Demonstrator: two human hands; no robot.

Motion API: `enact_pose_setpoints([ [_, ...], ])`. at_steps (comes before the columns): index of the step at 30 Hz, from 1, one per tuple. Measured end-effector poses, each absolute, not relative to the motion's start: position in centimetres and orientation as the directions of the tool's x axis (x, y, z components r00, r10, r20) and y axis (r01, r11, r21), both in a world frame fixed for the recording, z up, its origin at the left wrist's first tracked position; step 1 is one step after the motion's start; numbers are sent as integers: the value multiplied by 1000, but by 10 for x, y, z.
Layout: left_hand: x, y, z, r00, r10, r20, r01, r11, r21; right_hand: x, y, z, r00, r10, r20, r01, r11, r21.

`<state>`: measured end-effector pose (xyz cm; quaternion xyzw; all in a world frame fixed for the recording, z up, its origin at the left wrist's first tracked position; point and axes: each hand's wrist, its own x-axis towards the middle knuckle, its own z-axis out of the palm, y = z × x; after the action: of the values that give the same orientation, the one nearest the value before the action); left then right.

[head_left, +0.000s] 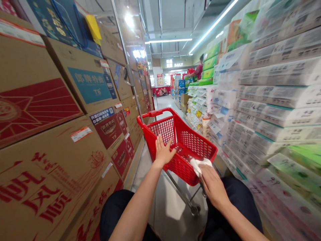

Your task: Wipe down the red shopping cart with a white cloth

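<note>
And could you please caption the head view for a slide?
A red cart in an aisle: left hand at one side, right hand holding a white cloth against it.

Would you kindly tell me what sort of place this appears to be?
Probably a supermarket: there is a red shopping cart, stacked cardboard boxes line one side, and a sign reading DAILY shows in the background.

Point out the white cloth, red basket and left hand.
White cloth [200,163]: head view, middle of its visible folds.
Red basket [183,170]: head view, near side wall.
Left hand [163,153]: head view, back of the hand.
</note>
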<state>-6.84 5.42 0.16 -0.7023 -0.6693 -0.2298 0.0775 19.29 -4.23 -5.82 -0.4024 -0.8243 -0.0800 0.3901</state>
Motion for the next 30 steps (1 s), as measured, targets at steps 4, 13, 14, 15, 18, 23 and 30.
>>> enact_pose_setpoints([
  [4, -70, 59, 6, 40, 904, 426, 992, -87, 93, 177, -51, -57, -447, 539, 714, 688, 718, -111],
  [13, -47, 43, -2, 17, 949, 316, 971, -91, 220, 156, -46, -47, -596, 529, 604, 625, 778, -65],
  [14, -45, 40, -4, 35, 949, 313, 961, -118, 250, 160, -43, -47, -599, 533, 598, 621, 780, -73],
  [15, -44, 38, -6, 53, 948, 315, 951, -144, 274, 165, -39, -47, -599, 535, 596, 618, 782, -81],
  [18, -45, 37, -7, 105, 944, 312, 930, -204, 306, 193, -23, -47, -582, 541, 608, 622, 777, -96],
  [23, -46, 45, -3, 163, 949, 270, 913, -249, 323, 250, 6, -43, -482, 626, 613, 731, 673, -112],
  [30, -51, 53, 1, 190, 953, 238, 920, -257, 295, 226, -9, -48, -389, 625, 677, 776, 618, -124],
])
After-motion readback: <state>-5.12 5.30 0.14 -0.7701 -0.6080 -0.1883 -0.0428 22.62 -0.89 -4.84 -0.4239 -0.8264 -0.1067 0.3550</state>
